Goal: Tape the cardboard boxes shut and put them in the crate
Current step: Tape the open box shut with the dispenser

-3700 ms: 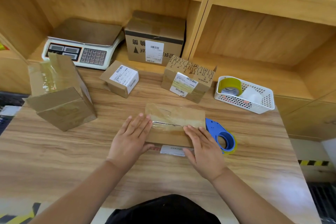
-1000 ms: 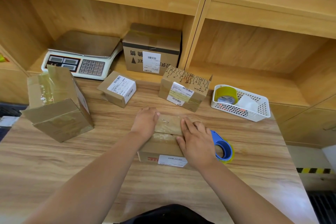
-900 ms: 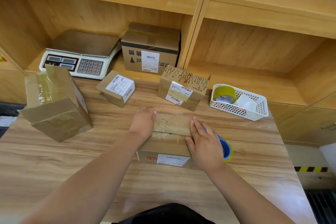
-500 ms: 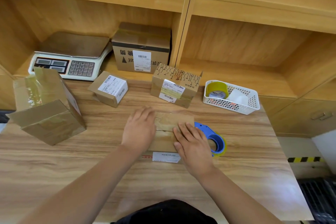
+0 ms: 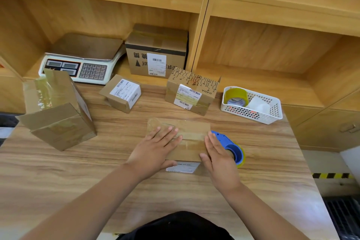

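Observation:
A flat cardboard box (image 5: 191,134) with clear tape along its top seam lies on the wooden table in front of me. My left hand (image 5: 155,148) lies flat on the box's left half, fingers straight. At the box's right end my right hand (image 5: 218,156) presses with straight fingers. A blue tape dispenser (image 5: 232,148) lies just right of that hand, partly behind it. No crate is in view.
A large taped box (image 5: 56,111) stands at the left; two small labelled boxes (image 5: 122,93) (image 5: 191,93) sit further back. A white basket (image 5: 253,113) with tape rolls is at the right. A scale (image 5: 81,58) and another box (image 5: 157,52) are on the shelf.
My right hand slid from the top of the box to its right end, and my left hand spread flat over the left half. The camera shifted slightly.

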### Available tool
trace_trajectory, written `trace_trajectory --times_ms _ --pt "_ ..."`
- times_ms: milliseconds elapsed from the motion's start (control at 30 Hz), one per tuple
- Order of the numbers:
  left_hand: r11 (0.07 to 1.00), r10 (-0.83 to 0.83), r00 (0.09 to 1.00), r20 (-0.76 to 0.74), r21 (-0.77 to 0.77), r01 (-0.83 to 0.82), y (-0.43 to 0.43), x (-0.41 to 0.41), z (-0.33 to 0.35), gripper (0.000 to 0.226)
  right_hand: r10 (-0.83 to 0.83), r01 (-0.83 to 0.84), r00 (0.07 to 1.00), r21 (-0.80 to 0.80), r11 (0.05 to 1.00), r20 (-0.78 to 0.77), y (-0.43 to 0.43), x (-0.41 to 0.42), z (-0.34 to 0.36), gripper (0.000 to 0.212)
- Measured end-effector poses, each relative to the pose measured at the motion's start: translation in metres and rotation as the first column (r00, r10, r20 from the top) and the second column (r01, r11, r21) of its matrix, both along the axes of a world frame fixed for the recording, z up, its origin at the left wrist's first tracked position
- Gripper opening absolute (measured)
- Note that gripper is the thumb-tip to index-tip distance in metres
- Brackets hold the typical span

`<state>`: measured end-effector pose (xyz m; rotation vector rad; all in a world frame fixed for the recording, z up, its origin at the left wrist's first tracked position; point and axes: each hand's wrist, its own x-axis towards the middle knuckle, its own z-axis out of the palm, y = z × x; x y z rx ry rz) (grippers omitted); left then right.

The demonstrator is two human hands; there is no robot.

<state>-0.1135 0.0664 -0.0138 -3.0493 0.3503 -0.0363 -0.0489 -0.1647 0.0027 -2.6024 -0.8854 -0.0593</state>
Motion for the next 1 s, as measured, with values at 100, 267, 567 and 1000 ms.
trace_trajectory --times_ms 100,267,567,1000 --pt "0.997 0.051 0.998 -0.022 -0.059 -0.052 0.007 -0.003 0.004 0.073 -0.087 0.097 0.982 0.052 0.994 -0.17 0.001 -0.004 0.004 0.074" --pt "0.986 0.121 0.992 0.019 -0.113 -0.118 0.03 -0.02 0.004 0.072 -0.029 0.057 0.987 0.173 0.983 -0.158 0.027 -0.006 0.015 0.086" --pt "0.855 0.31 0.951 0.003 -0.439 -0.277 0.063 -0.063 -0.002 0.08 0.22 -0.228 0.973 0.135 0.964 0.072 0.096 -0.022 0.037 0.064" --pt "0.005 0.567 0.783 -0.256 -0.949 -0.315 0.057 -0.068 0.049 0.066 0.478 -0.479 0.878 0.08 0.874 0.039 0.164 -0.056 0.03 0.066"
